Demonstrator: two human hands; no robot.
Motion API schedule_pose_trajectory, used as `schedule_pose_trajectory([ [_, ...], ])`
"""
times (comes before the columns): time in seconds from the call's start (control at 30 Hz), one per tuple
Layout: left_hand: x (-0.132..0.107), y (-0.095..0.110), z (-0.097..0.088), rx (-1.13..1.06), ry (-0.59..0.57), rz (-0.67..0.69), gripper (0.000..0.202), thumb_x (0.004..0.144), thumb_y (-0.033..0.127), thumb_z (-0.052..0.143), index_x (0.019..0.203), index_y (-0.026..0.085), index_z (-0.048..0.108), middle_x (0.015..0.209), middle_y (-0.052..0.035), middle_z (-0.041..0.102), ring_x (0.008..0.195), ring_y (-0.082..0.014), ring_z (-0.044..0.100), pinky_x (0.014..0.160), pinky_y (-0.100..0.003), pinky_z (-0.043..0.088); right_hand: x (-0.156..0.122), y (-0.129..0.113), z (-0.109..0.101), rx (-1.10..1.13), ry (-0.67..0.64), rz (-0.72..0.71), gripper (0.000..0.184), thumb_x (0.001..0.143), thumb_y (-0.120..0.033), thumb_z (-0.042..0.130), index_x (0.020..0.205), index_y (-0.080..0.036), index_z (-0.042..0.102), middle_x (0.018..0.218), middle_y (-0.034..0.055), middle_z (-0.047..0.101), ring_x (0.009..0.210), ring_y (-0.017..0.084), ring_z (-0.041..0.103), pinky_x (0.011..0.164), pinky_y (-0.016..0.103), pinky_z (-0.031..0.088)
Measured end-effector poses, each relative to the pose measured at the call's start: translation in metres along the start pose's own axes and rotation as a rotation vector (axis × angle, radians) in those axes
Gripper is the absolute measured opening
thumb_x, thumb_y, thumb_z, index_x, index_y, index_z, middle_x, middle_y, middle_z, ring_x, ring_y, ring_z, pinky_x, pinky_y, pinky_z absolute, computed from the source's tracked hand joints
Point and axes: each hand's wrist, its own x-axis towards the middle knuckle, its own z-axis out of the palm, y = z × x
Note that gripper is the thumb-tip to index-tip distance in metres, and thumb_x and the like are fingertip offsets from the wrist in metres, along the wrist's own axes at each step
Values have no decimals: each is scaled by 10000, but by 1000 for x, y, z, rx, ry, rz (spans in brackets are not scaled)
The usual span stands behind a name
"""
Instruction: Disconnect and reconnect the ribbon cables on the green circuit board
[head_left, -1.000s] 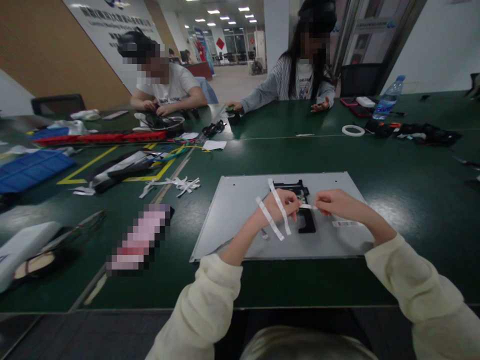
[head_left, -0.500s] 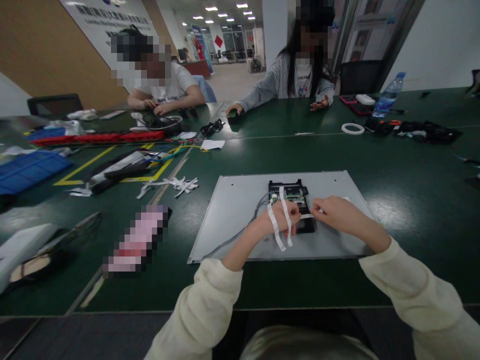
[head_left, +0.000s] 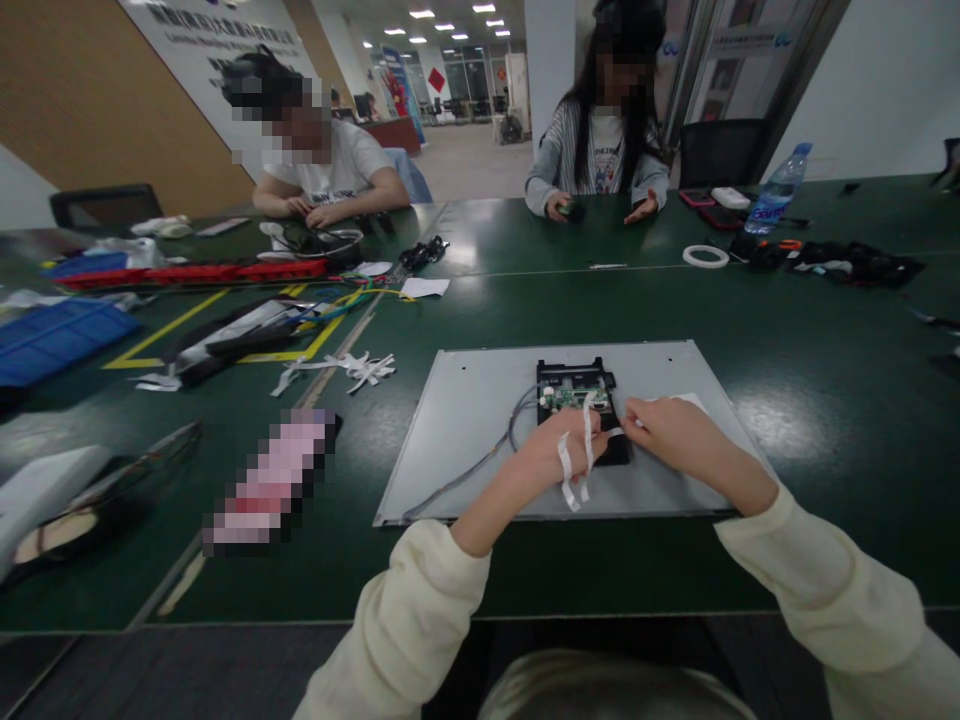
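Observation:
My left hand [head_left: 564, 440] is closed, its fingertips pinched at the left end of a short white strip of tape [head_left: 616, 432]. Close on the right, my right hand [head_left: 667, 430] pinches the strip's other end. Two longer white strips [head_left: 588, 430] cling to the back of my left hand and dangle over it. Under the hands lies a black frame with a green circuit board [head_left: 574, 397], partly covered by my left hand. A grey cable [head_left: 480, 462] runs from its left side across the light grey panel [head_left: 465, 400] beneath.
A pixelated phone [head_left: 274, 480] and a heap of white strips [head_left: 367, 370] lie to the left. Blue bin [head_left: 67, 340], far left. A white tape roll [head_left: 705, 257] and a water bottle [head_left: 780, 190] stand at the back right. Two people sit across the green table [head_left: 517, 310].
My left hand has shifted slightly right, nearer my right hand, and the hanging strips swung right with it. Across the table, one person's hand has drawn a dark object back toward them.

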Motion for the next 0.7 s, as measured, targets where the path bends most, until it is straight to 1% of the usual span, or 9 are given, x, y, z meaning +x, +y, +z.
schedule_pose_trajectory([
  [0.07,0,2,-4,99,-35,-33,220,838,330,473,658,205,448,438,18,513,350,-129,464,394,-236,351,-2,3,-4,69,10,0,262,930,-345,367,833,-194,558,697,66,641,606,175,575,521,269,212],
  [0.1,0,3,-6,103,-73,-29,214,846,329,455,672,205,441,457,17,533,357,-131,481,387,-231,357,-3,4,-6,115,17,1,253,927,-344,375,827,-196,553,685,54,633,605,167,569,525,264,219],
  [0.17,0,5,-11,76,-140,14,204,858,314,427,686,202,435,473,23,549,372,-125,502,383,-214,369,-5,7,-9,205,35,1,236,919,-342,390,820,-198,549,662,32,616,594,148,552,534,255,228],
  [0.23,0,7,-15,58,-167,57,197,865,297,407,700,196,443,481,27,554,392,-117,518,390,-197,379,-6,9,-11,248,52,-4,219,910,-330,402,819,-197,551,653,20,606,581,132,532,537,252,223],
  [0.3,0,8,-15,73,-160,54,183,860,285,408,709,190,448,478,31,548,398,-113,522,391,-189,381,-6,8,-10,227,53,-16,223,907,-325,400,810,-194,552,650,18,600,566,124,509,534,254,203],
  [0.47,-3,13,-8,144,-159,-41,172,831,256,428,679,179,451,477,17,552,380,-117,515,386,-196,380,-5,5,-6,101,19,-66,252,908,-327,390,761,-187,538,656,29,601,568,120,487,537,268,164],
  [0.6,-4,18,-5,195,-147,-85,176,824,259,417,671,181,458,506,3,574,424,-137,550,419,-217,413,-6,4,-5,77,22,-34,234,896,-331,410,767,-193,549,661,30,606,566,121,490,535,267,167],
  [0.7,-5,19,-4,250,-123,-95,197,825,276,417,665,175,470,521,-6,571,433,-136,551,429,-219,417,-5,3,-2,47,20,-40,229,890,-330,419,765,-191,551,665,37,616,577,131,513,534,272,166],
])
